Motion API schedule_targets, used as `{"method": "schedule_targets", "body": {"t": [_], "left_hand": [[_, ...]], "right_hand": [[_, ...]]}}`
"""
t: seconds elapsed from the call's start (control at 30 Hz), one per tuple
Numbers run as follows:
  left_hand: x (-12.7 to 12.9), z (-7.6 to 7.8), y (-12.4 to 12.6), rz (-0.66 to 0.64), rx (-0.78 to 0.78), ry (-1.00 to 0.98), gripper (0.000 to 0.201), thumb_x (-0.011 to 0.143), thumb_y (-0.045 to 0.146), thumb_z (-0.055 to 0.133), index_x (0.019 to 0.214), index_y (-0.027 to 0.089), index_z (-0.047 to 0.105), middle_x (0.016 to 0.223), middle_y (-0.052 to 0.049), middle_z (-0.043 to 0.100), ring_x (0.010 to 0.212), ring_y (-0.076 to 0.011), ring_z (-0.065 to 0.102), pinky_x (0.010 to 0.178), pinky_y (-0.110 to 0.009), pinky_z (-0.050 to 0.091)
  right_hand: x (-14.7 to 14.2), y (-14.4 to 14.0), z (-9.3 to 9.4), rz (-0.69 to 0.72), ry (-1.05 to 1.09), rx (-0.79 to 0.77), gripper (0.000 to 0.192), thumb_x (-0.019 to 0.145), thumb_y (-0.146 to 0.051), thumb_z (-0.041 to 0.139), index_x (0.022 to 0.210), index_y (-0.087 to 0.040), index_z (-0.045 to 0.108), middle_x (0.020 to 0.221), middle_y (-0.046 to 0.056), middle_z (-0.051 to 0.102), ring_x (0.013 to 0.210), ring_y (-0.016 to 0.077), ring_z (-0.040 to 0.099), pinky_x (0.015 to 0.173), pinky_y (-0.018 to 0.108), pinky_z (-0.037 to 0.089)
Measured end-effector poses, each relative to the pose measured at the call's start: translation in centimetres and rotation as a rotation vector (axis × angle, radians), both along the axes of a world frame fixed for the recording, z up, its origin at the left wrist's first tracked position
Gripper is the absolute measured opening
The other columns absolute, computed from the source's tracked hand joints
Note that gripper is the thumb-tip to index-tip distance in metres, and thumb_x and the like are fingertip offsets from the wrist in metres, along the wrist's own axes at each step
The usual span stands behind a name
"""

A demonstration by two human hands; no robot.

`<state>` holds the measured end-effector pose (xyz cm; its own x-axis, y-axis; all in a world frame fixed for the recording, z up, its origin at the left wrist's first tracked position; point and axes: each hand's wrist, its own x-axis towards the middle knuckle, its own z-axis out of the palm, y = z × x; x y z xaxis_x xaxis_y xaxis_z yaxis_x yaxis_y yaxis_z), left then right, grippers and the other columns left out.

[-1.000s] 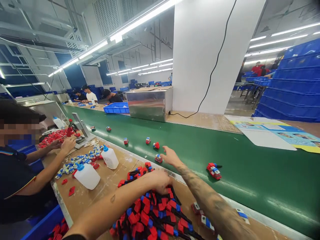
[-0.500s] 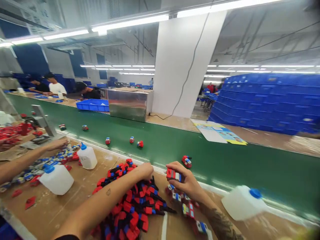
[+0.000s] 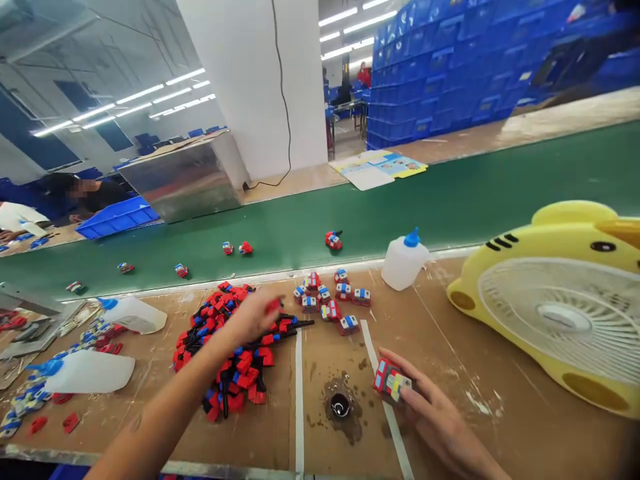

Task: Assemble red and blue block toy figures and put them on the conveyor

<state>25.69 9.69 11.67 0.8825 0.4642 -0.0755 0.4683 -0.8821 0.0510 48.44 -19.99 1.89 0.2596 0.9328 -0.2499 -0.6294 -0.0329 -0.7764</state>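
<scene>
Head view: right hand (image 3: 435, 417) around toy block (image 3: 391, 380).

A white pillar (image 3: 260, 80) with a black cable stands behind the green conveyor belt (image 3: 450, 200). Blue crates (image 3: 450, 60) are stacked high beyond it. Strip lights (image 3: 120, 107) run along the grey ceiling

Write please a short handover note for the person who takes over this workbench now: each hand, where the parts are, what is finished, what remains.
Left hand: reaching into the pile of red, blue and black parts, a red piece at the fingertips.
Right hand: holds one small toy car low over the bench.
Done: several assembled cars sit grouped near the belt edge; more ride the green conveyor.
Left: a large pile of loose parts. The glue bottle stands by the belt.
</scene>
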Motion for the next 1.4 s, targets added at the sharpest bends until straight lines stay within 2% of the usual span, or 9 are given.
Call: {"method": "schedule_targets", "body": {"t": [0.13, 0.3, 0.5, 0.63, 0.73, 0.9, 1.0, 1.27, 1.4], "left_hand": [[-1.5, -6.0, -8.9, -0.327, 0.06, -0.191, 0.036, 0.094, 0.009, 0.049, 0.123, 0.024, 0.063, 0.13, -0.012, 0.058, 0.125, -0.0253, 0.051, 0.102, -0.039, 0.049], [-3.3, -9.6, -12.9, -0.077, 0.221, -0.134, 0.044, 0.092, 0.027, 0.059, 0.136, 0.023, 0.056, 0.133, -0.02, 0.052, 0.115, -0.0351, 0.055, 0.092, -0.052, 0.054], [-2.7, -7.4, -12.0, 0.152, -0.145, -0.163, 0.053, 0.086, 0.011, 0.048, 0.138, 0.015, 0.051, 0.114, -0.014, 0.063, 0.105, -0.0264, 0.06, 0.095, -0.043, 0.053], [-2.0, -4.5, -12.0, 0.235, -0.36, -0.21, 0.027, 0.079, 0.015, 0.057, 0.104, 0.02, 0.069, 0.092, -0.005, 0.064, 0.083, -0.0202, 0.062, 0.078, -0.03, 0.055], [-1.6, -2.6, -13.1, 0.08, -0.454, -0.284, 0.029, 0.08, 0.013, 0.059, 0.105, 0.023, 0.068, 0.102, -0.004, 0.06, 0.094, -0.0178, 0.061, 0.083, -0.026, 0.053], [-0.3, -1.1, -14.6, -0.474, -0.148, -0.185, 0.044, 0.091, 0.005, 0.05, 0.128, 0.027, 0.058, 0.127, -0.011, 0.054, 0.112, -0.0235, 0.055, 0.095, -0.04, 0.05], [0.9, -1.0, -14.8, -0.631, -0.055, -0.099, 0.032, 0.096, 0.01, 0.05, 0.124, 0.024, 0.059, 0.124, -0.011, 0.058, 0.108, -0.0243, 0.055, 0.093, -0.042, 0.05], [2.4, -1.1, -14.6, -0.669, -0.115, 0.015, 0.025, 0.099, 0.02, 0.052, 0.122, 0.024, 0.062, 0.122, -0.008, 0.063, 0.107, -0.025, 0.056, 0.089, -0.039, 0.051], [1.2, -1.6, -13.9, -0.391, -0.485, -0.245, 0.035, 0.096, 0.016, 0.056, 0.128, 0.028, 0.06, 0.124, -0.007, 0.063, 0.112, -0.0207, 0.057, 0.097, -0.034, 0.048]], "right_hand": [[-0.6, -2.5, -1.1, -0.13, -0.053, -0.051, 0.058, 0.069, -0.054, 0.084, 0.119, -0.026, 0.071, 0.12, 0.011, 0.068, 0.107, 0.0308, 0.061, 0.095, 0.042, 0.046], [-0.8, -1.5, -1.1, -0.165, -0.089, -0.062, 0.062, 0.06, -0.05, 0.092, 0.113, -0.026, 0.07, 0.109, 0.011, 0.07, 0.102, 0.0309, 0.064, 0.09, 0.042, 0.051], [-1.0, 0.5, -1.1, -0.044, -0.093, 0.024, 0.072, 0.056, -0.047, 0.094, 0.117, -0.025, 0.065, 0.106, 0.01, 0.072, 0.096, 0.027, 0.067, 0.084, 0.037, 0.053], [-1.5, 0.4, -1.5, 0.001, -0.062, 0.034, 0.072, 0.054, -0.048, 0.095, 0.116, -0.023, 0.068, 0.106, 0.012, 0.073, 0.095, 0.0288, 0.068, 0.081, 0.038, 0.054], [-1.6, 0.0, -1.8, -0.012, -0.036, 0.042, 0.069, 0.055, -0.045, 0.095, 0.115, -0.023, 0.07, 0.105, 0.012, 0.074, 0.093, 0.0284, 0.068, 0.078, 0.037, 0.054], [-1.1, -0.2, -1.7, -0.095, -0.001, 0.04, 0.06, 0.059, -0.039, 0.095, 0.113, -0.025, 0.072, 0.105, 0.008, 0.075, 0.095, 0.023, 0.068, 0.083, 0.031, 0.053], [-0.9, -0.3, -1.6, -0.111, 0.029, 0.047, 0.059, 0.059, -0.038, 0.095, 0.113, -0.027, 0.072, 0.107, 0.007, 0.075, 0.095, 0.0205, 0.068, 0.084, 0.028, 0.052], [-0.9, -0.6, -1.9, -0.092, -0.006, 0.106, 0.064, 0.06, -0.037, 0.095, 0.118, -0.027, 0.069, 0.106, 0.007, 0.075, 0.097, 0.0222, 0.068, 0.081, 0.028, 0.055], [-1.5, -0.5, -1.9, -0.064, -0.207, 0.103, 0.063, 0.061, -0.033, 0.095, 0.118, -0.027, 0.069, 0.112, 0.009, 0.073, 0.105, 0.0281, 0.067, 0.092, 0.038, 0.054]]}}
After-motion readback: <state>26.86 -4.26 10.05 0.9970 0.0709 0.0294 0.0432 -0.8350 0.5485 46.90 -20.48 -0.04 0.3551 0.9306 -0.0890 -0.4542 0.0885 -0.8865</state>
